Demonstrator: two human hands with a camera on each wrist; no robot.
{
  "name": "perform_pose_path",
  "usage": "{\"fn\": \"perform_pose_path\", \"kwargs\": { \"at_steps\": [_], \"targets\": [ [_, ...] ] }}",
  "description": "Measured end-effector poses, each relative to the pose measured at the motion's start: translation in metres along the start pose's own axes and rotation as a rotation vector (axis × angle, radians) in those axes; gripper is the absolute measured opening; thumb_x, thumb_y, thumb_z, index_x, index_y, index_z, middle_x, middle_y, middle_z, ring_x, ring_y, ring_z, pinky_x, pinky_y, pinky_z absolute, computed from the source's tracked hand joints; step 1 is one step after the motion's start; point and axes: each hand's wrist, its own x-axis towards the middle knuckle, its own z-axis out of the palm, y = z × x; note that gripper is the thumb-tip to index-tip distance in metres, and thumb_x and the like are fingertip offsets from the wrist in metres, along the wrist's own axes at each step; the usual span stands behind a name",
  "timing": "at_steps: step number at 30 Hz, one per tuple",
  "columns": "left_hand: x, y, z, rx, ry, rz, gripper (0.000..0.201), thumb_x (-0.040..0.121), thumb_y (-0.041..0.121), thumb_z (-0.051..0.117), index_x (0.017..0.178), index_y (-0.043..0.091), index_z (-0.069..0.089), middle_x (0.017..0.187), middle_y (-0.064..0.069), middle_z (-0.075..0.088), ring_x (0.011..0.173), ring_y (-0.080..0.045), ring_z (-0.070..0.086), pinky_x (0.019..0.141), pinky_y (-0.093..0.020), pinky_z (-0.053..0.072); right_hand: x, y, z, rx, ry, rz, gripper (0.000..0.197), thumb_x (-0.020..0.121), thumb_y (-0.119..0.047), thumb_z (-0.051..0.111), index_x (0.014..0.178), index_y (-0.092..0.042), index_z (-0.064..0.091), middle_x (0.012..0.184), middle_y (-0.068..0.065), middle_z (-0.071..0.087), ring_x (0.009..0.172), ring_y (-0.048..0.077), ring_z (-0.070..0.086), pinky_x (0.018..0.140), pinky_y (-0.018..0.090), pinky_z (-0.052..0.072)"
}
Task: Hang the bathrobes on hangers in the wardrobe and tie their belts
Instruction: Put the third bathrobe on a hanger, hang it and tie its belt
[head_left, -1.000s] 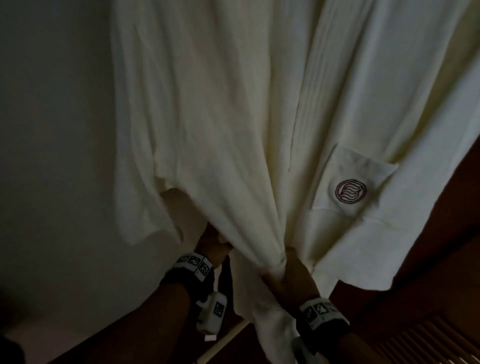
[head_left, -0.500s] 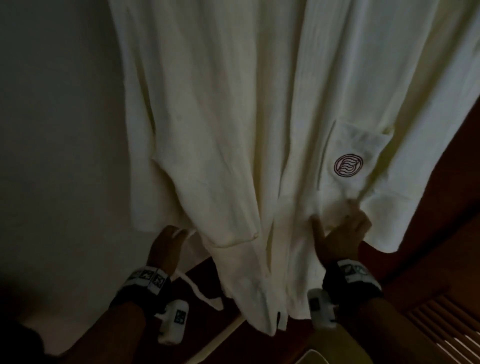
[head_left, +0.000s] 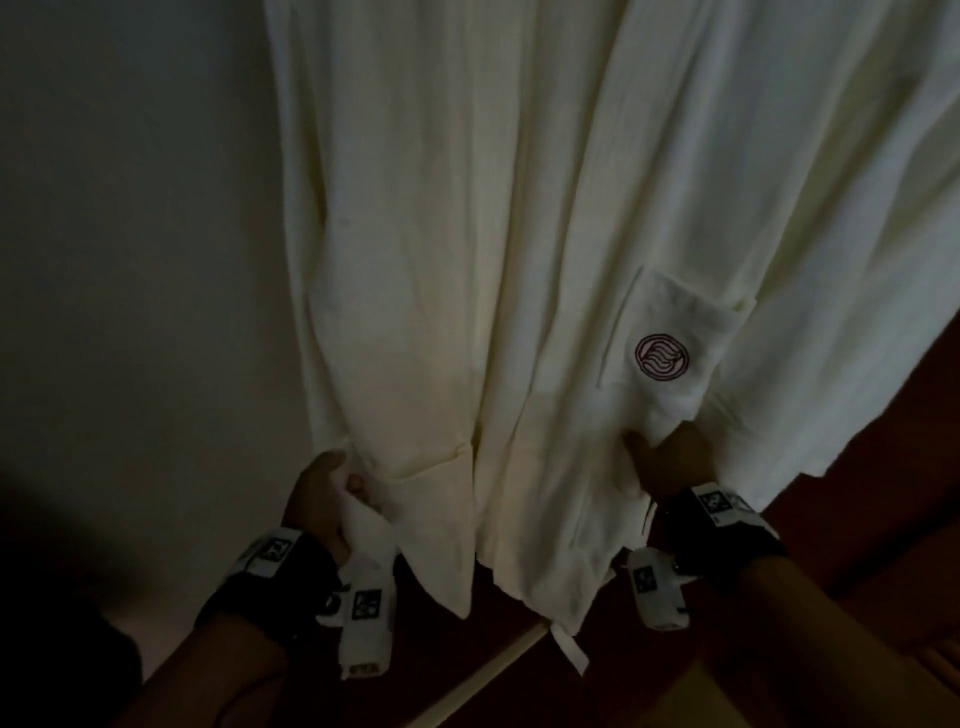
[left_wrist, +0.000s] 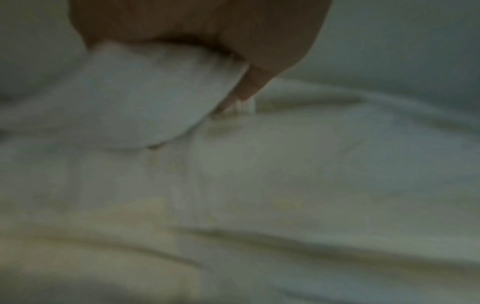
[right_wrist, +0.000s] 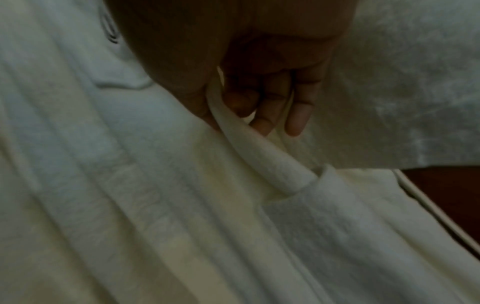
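A white bathrobe hangs in front of me, with a round maroon logo on its chest pocket. My left hand is beside the left sleeve cuff and grips a bunched white strip that looks like the belt. The left wrist view shows that hand closed round a wad of white cloth. Just under the pocket, my right hand pinches a rolled white strip between the thumb and fingers. A loose strip end dangles below the robe.
A pale wall stands to the left of the robe. Dark wood of the wardrobe lies to the right and below, crossed by a light diagonal edge. The scene is dim.
One second ago both hands held the robe front bunched together in the middle. They have moved apart: the left now grips the strip by the sleeve, the right pinches cloth under the pocket.
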Motion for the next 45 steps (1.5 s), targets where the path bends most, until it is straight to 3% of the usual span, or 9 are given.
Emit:
{"fn": "perform_pose_path", "kwargs": {
  "at_steps": [8,13,16,21,26,33,36,39,45],
  "targets": [
    [-0.055,-0.04,0.066,0.61,-0.404,0.066,0.018,0.076,0.017,0.072,0.077,0.005,0.058,0.067,-0.013,0.062,0.054,-0.022,0.058,0.056,-0.032,0.051,-0.018,-0.042,0.01,-0.098,-0.711,-0.303,0.023,0.088,-0.013,0.066,0.11,-0.013,0.068,0.121,-0.002,0.058,0.11,0.015,0.058,0.098,0.021,0.043],
    [-0.051,-0.071,0.098,1.009,-0.388,0.391,0.086,0.064,0.048,0.083,0.134,0.022,0.041,0.121,0.007,0.058,0.109,-0.013,0.057,0.094,-0.031,0.049,-0.004,-0.057,0.008,-0.193,-0.674,-0.558,0.058,0.09,0.0,0.054,0.144,-0.014,0.04,0.149,0.006,0.037,0.137,0.018,0.034,0.109,0.014,0.016],
    [-0.042,-0.074,0.121,1.051,-0.234,0.471,0.079,0.073,0.058,0.072,0.135,0.016,0.046,0.126,-0.002,0.06,0.11,-0.02,0.058,0.091,-0.027,0.047,0.007,-0.056,0.006,-0.14,-0.625,-0.624,0.06,0.091,-0.002,0.055,0.146,-0.018,0.037,0.147,0.006,0.036,0.136,0.017,0.032,0.111,0.018,0.017],
    [-0.023,-0.058,0.138,1.145,-0.124,0.562,0.042,0.094,0.034,0.056,0.122,0.003,0.058,0.124,-0.016,0.061,0.113,-0.029,0.057,0.08,-0.021,0.036,0.024,-0.036,-0.01,-0.055,-0.561,-0.384,0.027,0.098,-0.006,0.051,0.122,-0.002,0.06,0.119,0.009,0.059,0.107,0.018,0.055,0.096,0.015,0.041],
    [-0.012,-0.063,0.138,1.117,-0.154,0.486,0.043,0.094,0.035,0.055,0.125,0.005,0.057,0.126,-0.015,0.06,0.113,-0.029,0.057,0.082,-0.023,0.039,0.042,0.013,-0.002,-0.608,-0.531,-0.064,0.06,0.096,-0.041,0.052,0.145,-0.011,0.034,0.152,0.012,0.031,0.139,0.029,0.031,0.115,0.038,0.025],
    [-0.005,-0.072,0.134,0.852,-0.21,0.346,0.032,0.087,0.034,0.066,0.074,0.004,0.063,0.067,-0.01,0.064,0.063,-0.024,0.06,0.064,-0.036,0.052,0.032,0.045,0.046,-0.312,-0.586,0.059,0.076,0.092,-0.056,0.05,0.149,-0.009,0.029,0.153,0.009,0.033,0.141,0.027,0.032,0.116,0.035,0.024],
    [-0.009,-0.07,0.133,0.786,-0.237,0.297,0.028,0.091,0.028,0.062,0.08,0.002,0.061,0.063,-0.011,0.065,0.045,-0.021,0.055,0.048,-0.028,0.048,0.019,0.051,0.04,-0.16,-0.55,0.148,0.058,0.091,-0.062,0.045,0.101,-0.011,0.069,0.099,0.006,0.074,0.098,0.023,0.066,0.101,0.04,0.044],
    [-0.01,-0.074,0.135,0.681,-0.272,0.248,0.024,0.093,0.021,0.061,0.092,-0.003,0.059,0.064,-0.016,0.067,0.044,-0.025,0.059,0.049,-0.031,0.047,-0.006,0.039,0.022,0.037,-0.473,0.289,0.048,0.089,-0.058,0.055,0.094,-0.011,0.061,0.065,0.006,0.072,0.061,0.02,0.069,0.067,0.035,0.056],
    [-0.027,-0.083,0.142,0.567,-0.328,0.262,0.013,0.092,0.013,0.061,0.086,0.002,0.06,0.066,-0.019,0.066,0.048,-0.026,0.062,0.047,-0.032,0.049,-0.045,-0.021,-0.058,0.741,-0.534,0.291,0.019,0.087,-0.021,0.056,0.101,-0.009,0.062,0.085,0.013,0.069,0.07,0.027,0.064,0.062,0.033,0.051]
  ]
}}
